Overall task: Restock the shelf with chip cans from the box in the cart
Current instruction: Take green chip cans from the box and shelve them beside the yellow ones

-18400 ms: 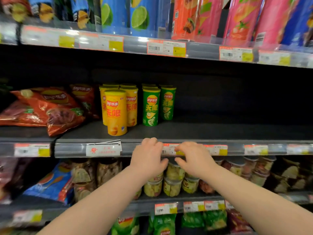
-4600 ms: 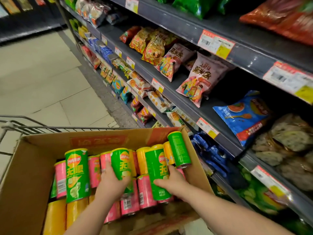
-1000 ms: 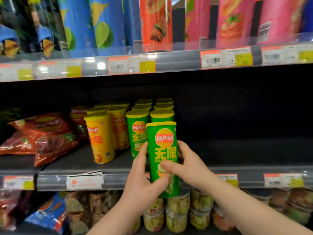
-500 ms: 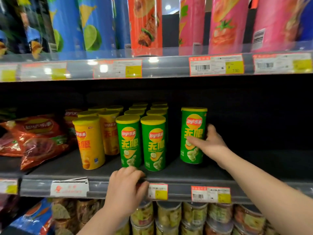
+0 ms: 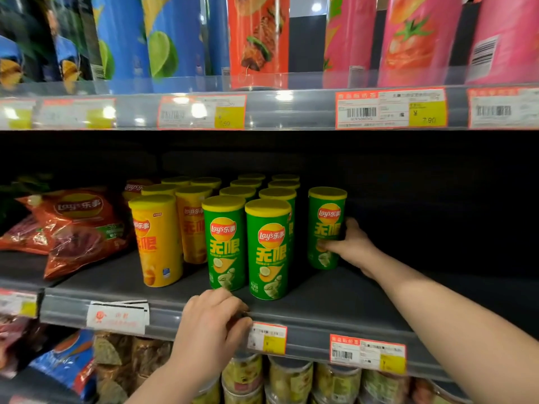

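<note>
Green can [image 5: 326,228] is being seated upright on the shelf [image 5: 364,301], right hand [image 5: 351,246] wrapped round it.
Left hand [image 5: 215,322] is being braced apart, fingers curled over the shelf edge [image 5: 307,341]; likely the can is being nudged flush beside the green row [image 5: 268,249], label outward.

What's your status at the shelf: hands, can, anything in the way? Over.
Right hand grips upright green cylindrical chip can with yellow lid, beside matching green rows. Left hand holds dark shelf at front edge. Nothing blocking.

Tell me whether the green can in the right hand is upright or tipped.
Upright: the green can stands base-down on the shelf, right hand gripping its side.
</note>
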`<state>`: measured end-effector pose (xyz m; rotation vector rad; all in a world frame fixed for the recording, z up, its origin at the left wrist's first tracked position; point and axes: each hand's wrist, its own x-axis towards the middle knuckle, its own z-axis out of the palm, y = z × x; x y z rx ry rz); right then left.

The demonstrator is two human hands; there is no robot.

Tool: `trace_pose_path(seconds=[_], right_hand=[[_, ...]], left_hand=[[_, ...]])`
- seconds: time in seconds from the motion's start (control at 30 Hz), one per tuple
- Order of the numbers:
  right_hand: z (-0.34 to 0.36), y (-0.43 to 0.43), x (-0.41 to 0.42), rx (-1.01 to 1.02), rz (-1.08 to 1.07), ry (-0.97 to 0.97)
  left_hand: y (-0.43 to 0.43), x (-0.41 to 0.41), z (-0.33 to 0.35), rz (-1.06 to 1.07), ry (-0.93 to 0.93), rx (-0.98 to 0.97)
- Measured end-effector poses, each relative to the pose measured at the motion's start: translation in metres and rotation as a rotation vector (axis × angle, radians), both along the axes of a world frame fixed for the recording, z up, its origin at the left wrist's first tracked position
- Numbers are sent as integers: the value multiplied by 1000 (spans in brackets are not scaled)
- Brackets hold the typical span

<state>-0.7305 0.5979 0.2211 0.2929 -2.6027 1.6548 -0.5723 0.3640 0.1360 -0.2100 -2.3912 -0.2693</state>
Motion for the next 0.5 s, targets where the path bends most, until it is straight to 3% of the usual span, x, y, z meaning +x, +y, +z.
trace_pose_path(seconds=[0.5], right_hand=[[2,-4,-36,93,1,5]], left_hand=[[0,0,-2,20,-44,26]])
